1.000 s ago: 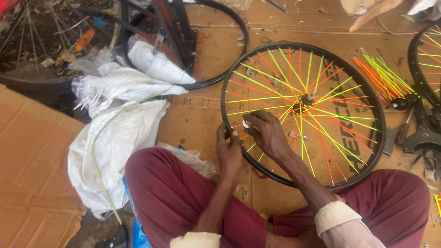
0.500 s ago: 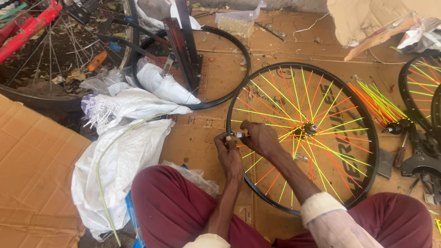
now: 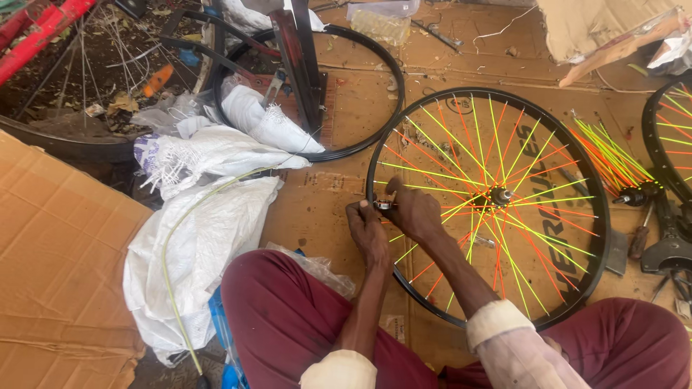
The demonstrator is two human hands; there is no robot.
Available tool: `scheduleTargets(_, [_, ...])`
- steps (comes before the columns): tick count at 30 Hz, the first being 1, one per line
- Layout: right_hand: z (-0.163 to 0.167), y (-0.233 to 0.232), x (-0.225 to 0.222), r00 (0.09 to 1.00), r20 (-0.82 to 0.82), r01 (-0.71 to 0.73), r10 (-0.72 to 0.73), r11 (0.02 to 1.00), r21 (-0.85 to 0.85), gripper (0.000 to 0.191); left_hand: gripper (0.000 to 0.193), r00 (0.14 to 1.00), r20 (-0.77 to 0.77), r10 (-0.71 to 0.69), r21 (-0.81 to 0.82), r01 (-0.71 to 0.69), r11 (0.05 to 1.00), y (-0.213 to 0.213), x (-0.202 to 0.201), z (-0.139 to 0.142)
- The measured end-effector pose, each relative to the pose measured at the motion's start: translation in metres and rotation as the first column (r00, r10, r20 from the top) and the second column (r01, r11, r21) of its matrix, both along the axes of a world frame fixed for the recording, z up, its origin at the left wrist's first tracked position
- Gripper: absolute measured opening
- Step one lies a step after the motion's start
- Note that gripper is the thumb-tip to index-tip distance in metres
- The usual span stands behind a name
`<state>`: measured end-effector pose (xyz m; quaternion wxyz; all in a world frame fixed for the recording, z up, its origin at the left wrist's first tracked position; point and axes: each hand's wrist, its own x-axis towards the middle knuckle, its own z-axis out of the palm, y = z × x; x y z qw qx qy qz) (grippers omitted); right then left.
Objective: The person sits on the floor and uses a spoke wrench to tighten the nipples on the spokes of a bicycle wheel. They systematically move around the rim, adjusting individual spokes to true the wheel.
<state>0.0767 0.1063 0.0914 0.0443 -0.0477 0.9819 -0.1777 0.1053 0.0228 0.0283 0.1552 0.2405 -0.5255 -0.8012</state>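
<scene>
Black steel wheel rim point(image 3: 595, 238) with orange and yellow spokes lies centre-right on bare cardboard. Left hand point(image 3: 367, 230) and right hand point(image 3: 412, 212) pinch a small metal tool point(image 3: 383, 205) at its left edge. Tool tip is hidden by fingers.

black rim point(image 3: 592, 189), yellow and orange spokes point(image 3: 537, 173), maroon trousers point(image 3: 288, 317), white sacks point(image 3: 209, 238)

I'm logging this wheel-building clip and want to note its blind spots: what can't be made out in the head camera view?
- Small metal tool between left hand and right hand: fingers cover it, too small to identify.
- Rim of the black bicycle wheel with yellow and orange spokes: near edge hidden behind the maroon trouser legs.
- Second spoked wheel: cut off by the right edge.
- White woven sacks: contents hidden.
</scene>
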Motion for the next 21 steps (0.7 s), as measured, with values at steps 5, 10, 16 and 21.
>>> scheduleTargets(5, [0.004,0.007,0.002,0.991,0.044,-0.110,0.126,0.959,-0.262,0.031,0.024,0.998,-0.058,0.034,-0.017,-0.035,0.999,-0.002,-0.003,-0.001])
scheduleTargets(10, [0.004,0.019,0.000,0.988,0.048,-0.086,0.144,0.794,-0.601,0.032,0.021,1.000,-0.001,-0.004,0.049,0.004,0.999,-0.002,-0.002,0.001])
scheduleTargets(16, [0.000,-0.009,0.001,1.000,-0.006,0.008,-0.007,0.981,0.194,0.033,0.024,0.998,-0.059,0.002,0.041,0.001,0.999,-0.003,0.001,0.000])
scheduleTargets(21, [0.008,-0.005,0.000,0.994,0.092,-0.054,0.057,0.998,-0.038,0.032,0.028,0.999,-0.030,0.014,-0.013,-0.014,1.000,-0.006,-0.001,0.003])
